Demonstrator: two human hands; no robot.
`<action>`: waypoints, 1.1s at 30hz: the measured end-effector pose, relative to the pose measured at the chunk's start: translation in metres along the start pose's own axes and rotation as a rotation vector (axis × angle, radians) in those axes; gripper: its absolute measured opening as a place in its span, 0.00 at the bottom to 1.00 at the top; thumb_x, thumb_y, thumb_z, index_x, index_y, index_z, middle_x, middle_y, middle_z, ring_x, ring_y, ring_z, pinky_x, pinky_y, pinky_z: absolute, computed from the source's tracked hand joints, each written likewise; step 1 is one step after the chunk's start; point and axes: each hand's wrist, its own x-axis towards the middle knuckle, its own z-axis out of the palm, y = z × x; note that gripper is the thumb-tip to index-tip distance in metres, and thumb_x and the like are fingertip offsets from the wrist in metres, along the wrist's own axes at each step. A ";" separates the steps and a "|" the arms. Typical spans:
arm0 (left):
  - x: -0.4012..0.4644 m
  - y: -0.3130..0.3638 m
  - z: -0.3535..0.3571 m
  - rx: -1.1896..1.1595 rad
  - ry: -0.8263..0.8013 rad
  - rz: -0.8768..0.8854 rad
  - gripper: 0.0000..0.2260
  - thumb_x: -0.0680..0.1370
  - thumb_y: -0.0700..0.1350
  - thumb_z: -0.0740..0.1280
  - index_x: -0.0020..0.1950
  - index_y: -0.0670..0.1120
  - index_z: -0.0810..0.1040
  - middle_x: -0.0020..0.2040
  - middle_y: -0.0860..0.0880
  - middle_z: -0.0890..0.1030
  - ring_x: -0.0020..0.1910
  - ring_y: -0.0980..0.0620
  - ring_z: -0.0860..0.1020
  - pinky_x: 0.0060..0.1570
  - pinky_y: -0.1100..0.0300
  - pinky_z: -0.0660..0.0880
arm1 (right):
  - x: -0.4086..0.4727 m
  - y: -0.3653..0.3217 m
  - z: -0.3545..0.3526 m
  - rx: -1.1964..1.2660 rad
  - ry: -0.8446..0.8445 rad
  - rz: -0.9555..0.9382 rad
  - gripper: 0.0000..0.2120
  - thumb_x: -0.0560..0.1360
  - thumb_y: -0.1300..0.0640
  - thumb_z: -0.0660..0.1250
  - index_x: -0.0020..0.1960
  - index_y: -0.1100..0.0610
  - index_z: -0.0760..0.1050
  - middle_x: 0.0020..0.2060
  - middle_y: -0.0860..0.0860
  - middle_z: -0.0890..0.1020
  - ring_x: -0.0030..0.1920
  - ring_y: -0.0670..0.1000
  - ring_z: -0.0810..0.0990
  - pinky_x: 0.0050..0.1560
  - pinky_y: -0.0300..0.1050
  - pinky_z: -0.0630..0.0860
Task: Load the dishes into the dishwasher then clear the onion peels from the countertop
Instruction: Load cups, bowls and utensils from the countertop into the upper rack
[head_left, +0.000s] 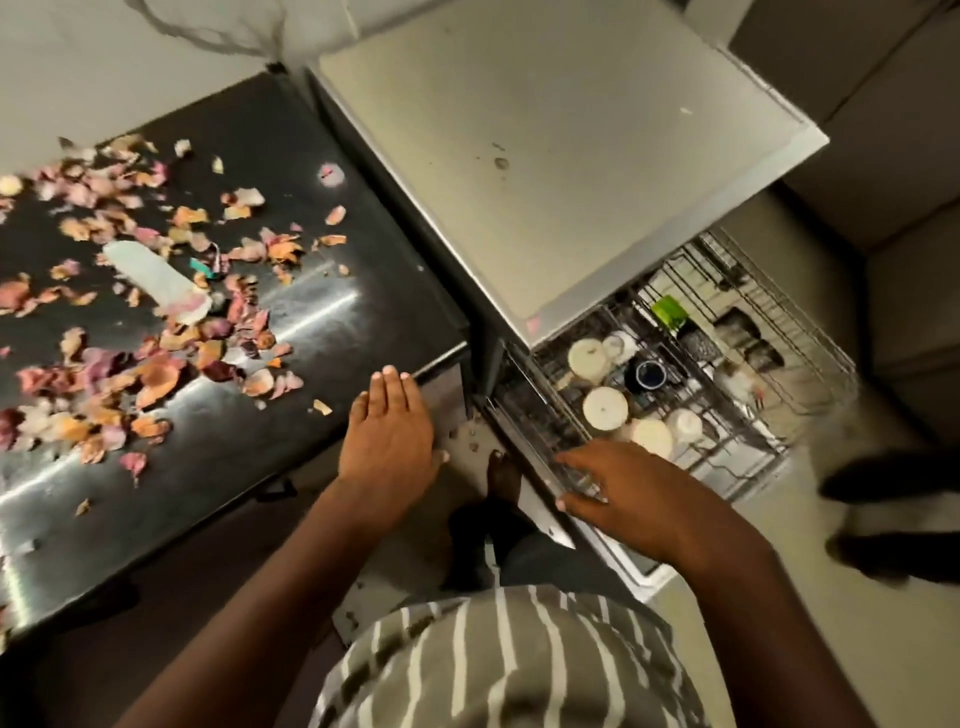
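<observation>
Onion peels (156, 332) — pink, purple and orange — lie scattered across the left and middle of a glossy black countertop (322, 322), thickest toward its left edge and thinning out toward the right. Among them rests a pale, elongated plastic wrapper (156, 280), with a small teal scrap (202, 267) just beside it. A few stray peels sit near the counter's front edge.

At the counter's right front corner, the person's left hand (387, 431) rests with fingers straight and close together, fingertips touching the counter edge, holding nothing. Below it, on the pale floor (467, 452), a bare foot (504, 475) stands between the counter and the appliance.

To the right stands the dishwasher (545, 156), its flat grey top seen from above, marked with a few small spots. Its wire rack (727, 395) is pulled out toward the lower right and already carries dishes: several white cups (605, 408) turned upside down, a dark blue cup (649, 374), a green item (670, 309) further back, and some clear glassware that is too blurred to make out.

The person's right hand (618, 493) reaches to the rack's near left edge — its fingers are slightly curled over the front rim, but motion blur makes it impossible to tell whether they actually grip it. A grey shirt (493, 660) with white stripes fills the bottom of the view. Dark, blurred shapes (893, 509) lie on the floor at far right.
</observation>
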 end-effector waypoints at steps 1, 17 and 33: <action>0.001 0.003 0.001 0.036 -0.001 -0.003 0.46 0.82 0.62 0.61 0.82 0.33 0.42 0.83 0.31 0.46 0.83 0.34 0.47 0.81 0.42 0.52 | -0.010 0.006 0.010 0.012 0.003 0.029 0.25 0.80 0.42 0.68 0.75 0.45 0.71 0.69 0.49 0.77 0.69 0.52 0.74 0.67 0.52 0.73; 0.010 0.032 0.008 0.099 0.031 -0.164 0.50 0.80 0.65 0.65 0.81 0.30 0.45 0.81 0.28 0.50 0.82 0.31 0.53 0.79 0.41 0.60 | -0.099 0.094 0.052 0.129 0.075 0.104 0.25 0.80 0.37 0.66 0.76 0.39 0.69 0.72 0.42 0.75 0.70 0.46 0.73 0.71 0.47 0.70; -0.115 0.245 0.090 -0.402 -0.128 -0.049 0.45 0.79 0.64 0.68 0.83 0.40 0.51 0.84 0.38 0.52 0.83 0.41 0.53 0.80 0.43 0.59 | -0.152 0.228 0.024 0.024 -0.118 -0.097 0.26 0.79 0.38 0.68 0.75 0.37 0.69 0.74 0.42 0.73 0.73 0.47 0.71 0.70 0.45 0.69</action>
